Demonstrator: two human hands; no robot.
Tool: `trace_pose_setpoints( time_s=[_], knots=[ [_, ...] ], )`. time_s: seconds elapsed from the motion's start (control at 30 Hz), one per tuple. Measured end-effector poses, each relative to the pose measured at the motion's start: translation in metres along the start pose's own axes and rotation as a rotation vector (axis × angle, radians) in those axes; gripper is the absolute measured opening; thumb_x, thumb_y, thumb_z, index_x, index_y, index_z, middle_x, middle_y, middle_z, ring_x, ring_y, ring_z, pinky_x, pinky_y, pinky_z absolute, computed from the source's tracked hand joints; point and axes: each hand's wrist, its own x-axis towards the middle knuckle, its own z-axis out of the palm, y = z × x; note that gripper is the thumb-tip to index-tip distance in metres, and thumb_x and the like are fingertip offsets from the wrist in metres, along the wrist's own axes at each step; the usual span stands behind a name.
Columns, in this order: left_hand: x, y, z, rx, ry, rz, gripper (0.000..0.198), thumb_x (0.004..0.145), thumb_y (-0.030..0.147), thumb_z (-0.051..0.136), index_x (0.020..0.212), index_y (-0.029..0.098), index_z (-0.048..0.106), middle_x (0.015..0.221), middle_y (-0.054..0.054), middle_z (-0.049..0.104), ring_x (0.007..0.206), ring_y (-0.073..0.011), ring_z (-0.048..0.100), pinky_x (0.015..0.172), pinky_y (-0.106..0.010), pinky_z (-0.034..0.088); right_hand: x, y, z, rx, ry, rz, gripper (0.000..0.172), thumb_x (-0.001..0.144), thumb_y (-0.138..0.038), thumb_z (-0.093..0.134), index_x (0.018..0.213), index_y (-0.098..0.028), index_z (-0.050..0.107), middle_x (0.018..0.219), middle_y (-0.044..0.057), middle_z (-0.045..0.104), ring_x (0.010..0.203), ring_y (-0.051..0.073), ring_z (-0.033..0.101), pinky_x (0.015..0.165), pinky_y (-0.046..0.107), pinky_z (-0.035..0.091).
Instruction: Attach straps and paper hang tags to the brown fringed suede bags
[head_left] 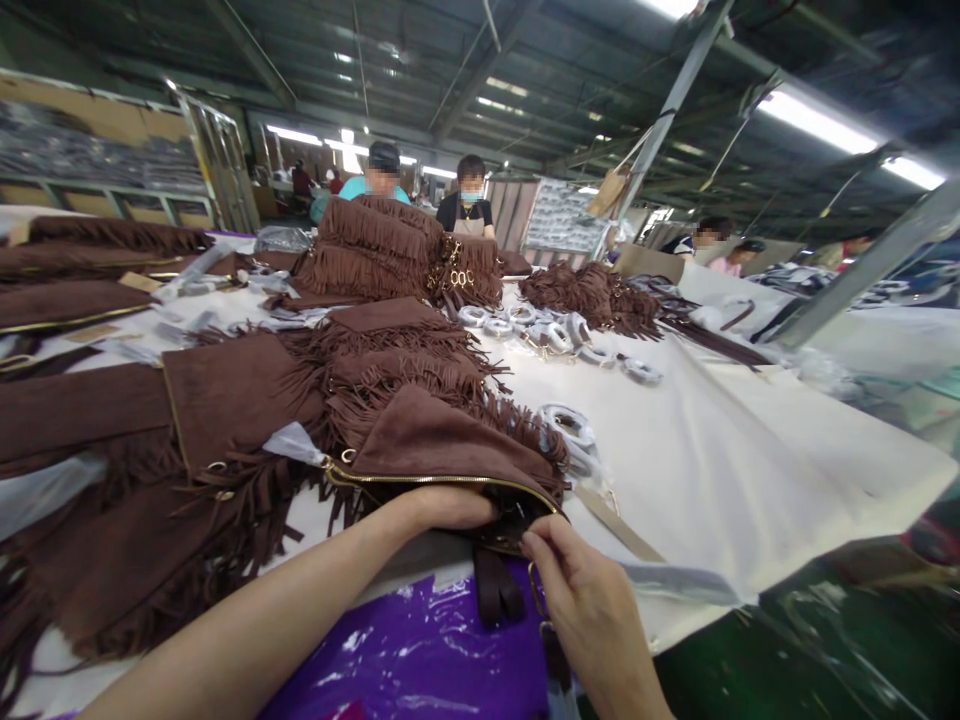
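Observation:
A brown suede fringed bag (450, 440) lies in front of me with its gold zipper undone and its mouth gaping toward me. My left hand (459, 507) reaches into the mouth; its fingers are hidden in the dark inside. At the right end of the opening, my right hand (581, 575) pinches the bag's edge between thumb and fingers. A gold ring (537, 590) with a dark strap hangs beside the right hand. Below the opening, a dark strap loop (495, 590) lies over a shiny purple plastic sheet (405, 650).
Brown fringed pieces (240, 390) spread to the left. Stacked fringed bags (375, 245) stand at the back, with two people behind them. Plastic-wrapped strap coils (570, 435) lie on the white table cover (720, 450) at right. A slanted metal post (870, 265) rises at the right.

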Motion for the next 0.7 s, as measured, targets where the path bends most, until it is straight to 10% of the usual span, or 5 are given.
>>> trace_pose_setpoints(
  time_s=[0.27,0.7],
  knots=[
    [-0.009,0.024,0.014,0.152,0.257,0.168,0.032,0.088,0.024,0.052,0.118,0.017,0.063,0.122,-0.009,0.064,0.109,-0.0271,0.056,0.100,-0.039,0.044,0.010,0.000,-0.001,-0.165,0.016,0.012,0.024,0.095,-0.040,0.039,0.082,-0.027,0.055,0.065,0.000,0.063,0.060,0.023,0.061,0.057,0.029,0.034],
    [-0.007,0.013,0.003,-0.134,0.136,0.165,0.033,0.092,0.015,0.038,0.110,0.015,0.065,0.117,-0.007,0.067,0.107,-0.0213,0.059,0.105,-0.035,0.040,0.025,-0.028,-0.002,-0.774,-0.110,0.071,0.020,0.097,-0.022,0.053,0.080,-0.022,0.064,0.071,0.007,0.070,0.067,0.026,0.068,0.051,0.031,0.018]
  ],
)
